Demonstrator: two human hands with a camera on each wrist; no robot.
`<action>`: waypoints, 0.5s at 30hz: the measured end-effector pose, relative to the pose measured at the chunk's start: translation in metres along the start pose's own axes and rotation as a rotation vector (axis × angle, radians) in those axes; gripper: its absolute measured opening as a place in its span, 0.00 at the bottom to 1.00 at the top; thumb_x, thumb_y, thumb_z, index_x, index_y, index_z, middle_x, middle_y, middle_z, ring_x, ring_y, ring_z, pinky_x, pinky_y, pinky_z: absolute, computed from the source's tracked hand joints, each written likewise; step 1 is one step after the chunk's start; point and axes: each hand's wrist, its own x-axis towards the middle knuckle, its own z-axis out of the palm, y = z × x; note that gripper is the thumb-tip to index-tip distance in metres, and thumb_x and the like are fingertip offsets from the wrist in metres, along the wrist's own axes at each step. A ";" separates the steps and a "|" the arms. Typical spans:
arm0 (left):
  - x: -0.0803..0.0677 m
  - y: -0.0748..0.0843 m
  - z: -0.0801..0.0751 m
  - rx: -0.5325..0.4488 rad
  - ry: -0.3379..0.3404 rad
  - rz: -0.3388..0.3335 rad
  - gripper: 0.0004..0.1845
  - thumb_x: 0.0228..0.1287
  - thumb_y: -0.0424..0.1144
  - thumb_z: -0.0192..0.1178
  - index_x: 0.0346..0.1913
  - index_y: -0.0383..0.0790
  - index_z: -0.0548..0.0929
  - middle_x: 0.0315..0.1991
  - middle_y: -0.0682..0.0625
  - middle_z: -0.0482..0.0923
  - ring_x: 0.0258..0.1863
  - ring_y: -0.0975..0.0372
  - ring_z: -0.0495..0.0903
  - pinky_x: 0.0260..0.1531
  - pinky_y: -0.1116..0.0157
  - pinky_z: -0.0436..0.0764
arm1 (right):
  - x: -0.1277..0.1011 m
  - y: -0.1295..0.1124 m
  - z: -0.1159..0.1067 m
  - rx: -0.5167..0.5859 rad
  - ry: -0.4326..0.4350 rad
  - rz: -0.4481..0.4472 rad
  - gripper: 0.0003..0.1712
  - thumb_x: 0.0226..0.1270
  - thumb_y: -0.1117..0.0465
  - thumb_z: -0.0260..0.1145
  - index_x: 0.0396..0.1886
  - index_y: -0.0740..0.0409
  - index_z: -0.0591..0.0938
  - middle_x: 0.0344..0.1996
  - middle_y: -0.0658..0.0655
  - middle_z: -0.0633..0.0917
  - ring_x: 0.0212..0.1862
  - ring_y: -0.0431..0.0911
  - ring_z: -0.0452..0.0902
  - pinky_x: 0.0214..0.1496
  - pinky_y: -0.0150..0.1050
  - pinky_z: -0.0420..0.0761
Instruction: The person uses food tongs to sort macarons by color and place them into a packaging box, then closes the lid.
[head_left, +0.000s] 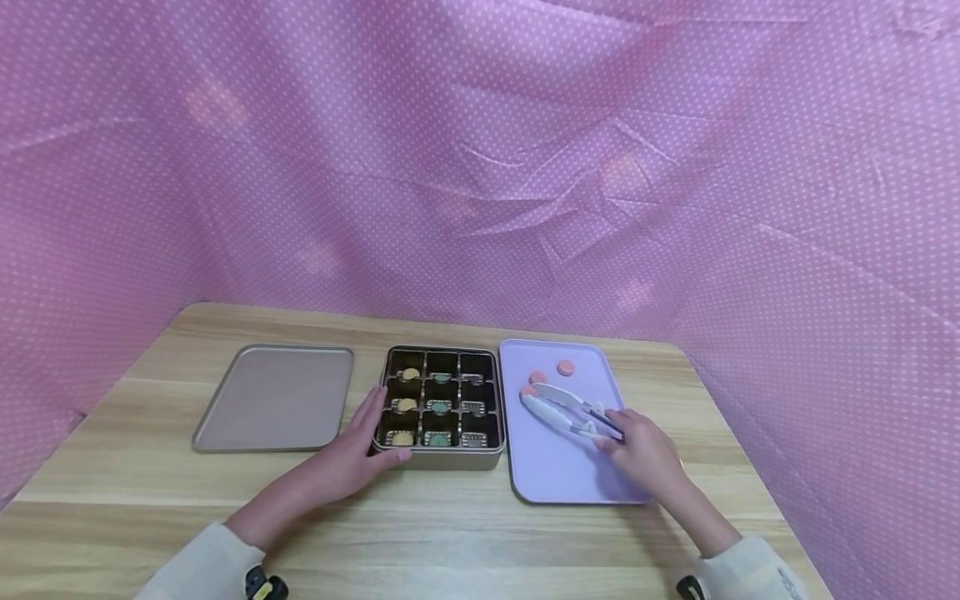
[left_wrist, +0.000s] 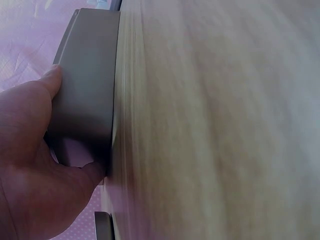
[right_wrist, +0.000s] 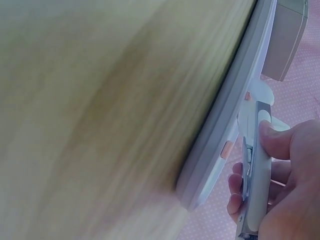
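Tongs (head_left: 564, 408) of pale plastic with smooth white arms lie slanted in the right hand (head_left: 643, 454), whose thumb and curled fingers (right_wrist: 272, 137) pinch the grey hinge end; the arms stand only slightly parted, and the tips reach away from the grip toward the far left part of a lilac tray (head_left: 558, 475). That tray is a flat rounded rectangle with a low raised lip and a matte surface. At the tong tips sit small round pink discs (head_left: 537, 377), one touching or nearly touching the tips, another disc (head_left: 566, 367) lying a little beyond them.

Left of the grip stands a shallow metal tin (head_left: 441, 457), dull bronze, with rounded corners and a dark insert dividing it into twelve square cells. The left hand (head_left: 358, 454) clasps its near-left corner, thumb (left_wrist: 52, 80) on the rim, fingers pressed along the smooth side wall. Yellow, green and patterned pieces fill several cells; which material they are cannot be told.

Further left lies the tin's flat lid (head_left: 276, 406), same brushed metal. Everything rests on a light wood-grain table (head_left: 465, 542), backed by crinkled pink dotted cloth (head_left: 480, 167).
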 end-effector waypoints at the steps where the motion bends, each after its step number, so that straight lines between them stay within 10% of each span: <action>1: 0.000 0.000 0.000 -0.001 0.000 0.001 0.61 0.61 0.75 0.53 0.81 0.53 0.27 0.82 0.47 0.22 0.78 0.36 0.42 0.72 0.34 0.51 | 0.000 0.000 0.000 0.004 0.004 -0.002 0.27 0.58 0.60 0.77 0.56 0.68 0.84 0.49 0.65 0.87 0.52 0.62 0.84 0.51 0.61 0.83; 15: -0.001 0.001 0.000 0.003 0.003 0.006 0.61 0.62 0.74 0.53 0.81 0.52 0.27 0.82 0.46 0.22 0.78 0.36 0.43 0.72 0.34 0.52 | -0.004 -0.003 -0.009 0.039 0.008 0.015 0.30 0.58 0.61 0.77 0.58 0.70 0.82 0.52 0.66 0.86 0.52 0.62 0.83 0.53 0.61 0.82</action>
